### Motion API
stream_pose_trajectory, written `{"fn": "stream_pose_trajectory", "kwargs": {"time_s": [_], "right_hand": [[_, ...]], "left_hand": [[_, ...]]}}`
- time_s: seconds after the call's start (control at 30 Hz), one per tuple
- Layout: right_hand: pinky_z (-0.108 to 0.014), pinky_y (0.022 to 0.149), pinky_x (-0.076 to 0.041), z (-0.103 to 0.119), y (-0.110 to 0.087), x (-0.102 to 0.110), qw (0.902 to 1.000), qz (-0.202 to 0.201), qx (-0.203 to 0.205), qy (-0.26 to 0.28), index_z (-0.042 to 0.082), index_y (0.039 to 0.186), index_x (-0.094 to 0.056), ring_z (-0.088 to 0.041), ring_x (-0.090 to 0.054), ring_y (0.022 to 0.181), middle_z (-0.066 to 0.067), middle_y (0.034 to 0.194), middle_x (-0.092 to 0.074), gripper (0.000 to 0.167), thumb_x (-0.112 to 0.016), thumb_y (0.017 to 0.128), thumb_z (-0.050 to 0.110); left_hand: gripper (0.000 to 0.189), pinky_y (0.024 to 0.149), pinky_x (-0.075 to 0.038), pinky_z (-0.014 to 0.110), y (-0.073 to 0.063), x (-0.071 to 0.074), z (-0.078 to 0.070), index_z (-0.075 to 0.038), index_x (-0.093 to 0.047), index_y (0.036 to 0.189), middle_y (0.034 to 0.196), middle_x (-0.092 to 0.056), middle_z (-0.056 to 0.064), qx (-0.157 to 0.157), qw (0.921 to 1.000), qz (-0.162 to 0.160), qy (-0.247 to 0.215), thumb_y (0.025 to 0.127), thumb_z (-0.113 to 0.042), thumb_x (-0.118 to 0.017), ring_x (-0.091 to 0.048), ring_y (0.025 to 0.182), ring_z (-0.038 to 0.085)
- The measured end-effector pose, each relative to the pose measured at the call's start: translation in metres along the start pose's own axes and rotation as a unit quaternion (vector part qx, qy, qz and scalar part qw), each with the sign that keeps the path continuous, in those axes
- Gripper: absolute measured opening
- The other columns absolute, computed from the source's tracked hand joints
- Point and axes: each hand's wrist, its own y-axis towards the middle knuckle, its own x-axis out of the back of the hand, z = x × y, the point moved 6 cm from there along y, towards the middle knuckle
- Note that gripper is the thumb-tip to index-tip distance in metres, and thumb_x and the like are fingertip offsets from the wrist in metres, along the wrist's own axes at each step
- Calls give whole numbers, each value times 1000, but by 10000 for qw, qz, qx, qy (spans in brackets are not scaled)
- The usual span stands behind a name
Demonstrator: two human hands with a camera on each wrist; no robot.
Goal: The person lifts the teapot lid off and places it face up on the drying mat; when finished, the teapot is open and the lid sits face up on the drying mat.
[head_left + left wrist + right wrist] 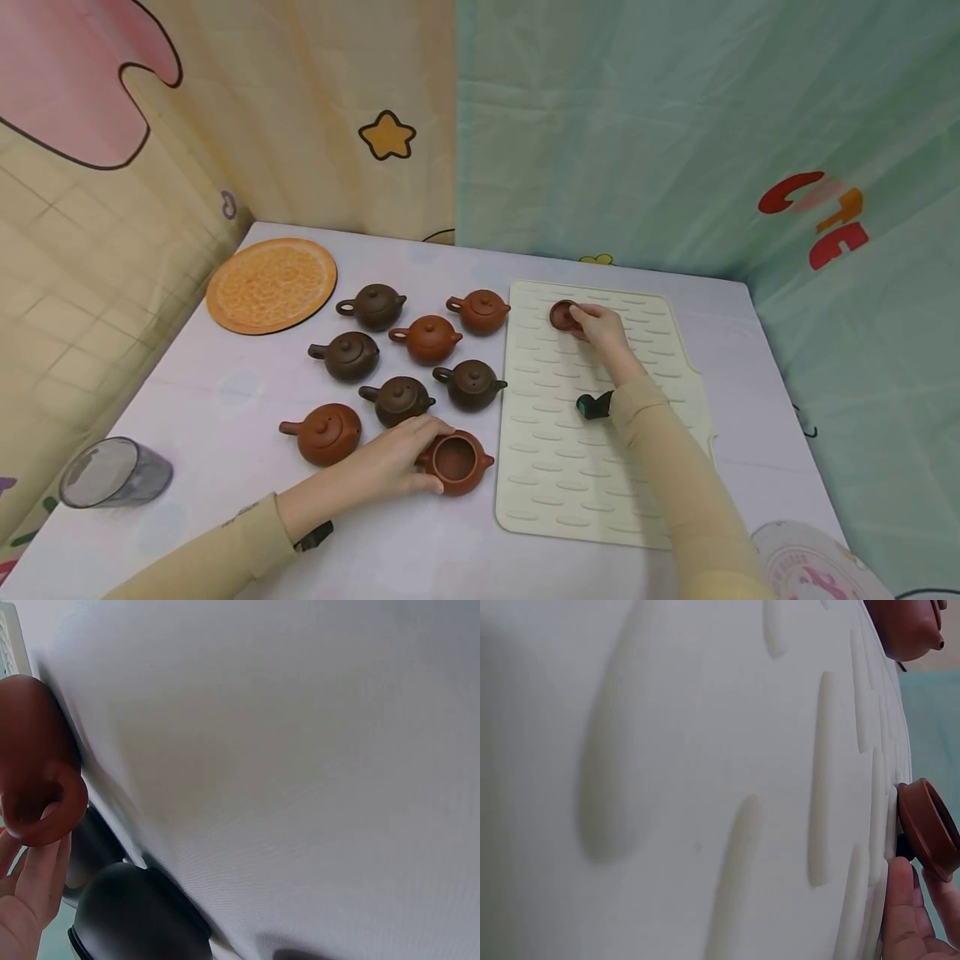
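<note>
My left hand (408, 458) grips a lidless reddish-brown teapot (474, 483) at its handle side, on the white table just left of the mat. In the left wrist view, fingertips (46, 859) lie at the loop handle (71, 806). Its round opening faces up and the spout points right. Over the far part of the cream ribbed mat (536, 500), my right hand (603, 333) pinches a small reddish-brown lid (561, 317) by its rim, hollow side up. The right wrist view shows the lid (924, 832) at the mat's surface, its knob downward.
Lidded teapots in dark brown (474, 385) and orange-brown (327, 435) stand close around the left hand. An orange round placemat (270, 286) lies at the back left, a clear grey cup (120, 473) at the front left. A pink-printed round thing (810, 567) is at the front right.
</note>
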Motion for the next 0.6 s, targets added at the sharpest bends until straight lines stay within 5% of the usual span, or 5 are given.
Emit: {"fn": "stream_pose_trajectory", "kwargs": {"time_s": [0.4, 0.6], "right_hand": [[-38, 105, -46, 3, -6, 4, 9984, -186, 210, -491, 6, 148, -40, -30, -50, 129, -16, 150, -42, 50, -44, 105, 31], [-46, 108, -40, 21, -30, 1, 9876, -418, 867, -1243, 6, 141, -49, -33, -43, 134, -16, 145, -48, 44, -50, 103, 27]], "left_hand": [[67, 101, -48, 47, 0, 1, -2, -7, -54, 134, 130, -59, 9, -6, 9999, -102, 62, 78, -30, -84, -54, 124, 28], [60, 103, -47, 47, 4, 27, -17, -8, -56, 134, 133, -59, 8, 5, 9993, -334, 181, 84, -32, -79, -53, 127, 27]]}}
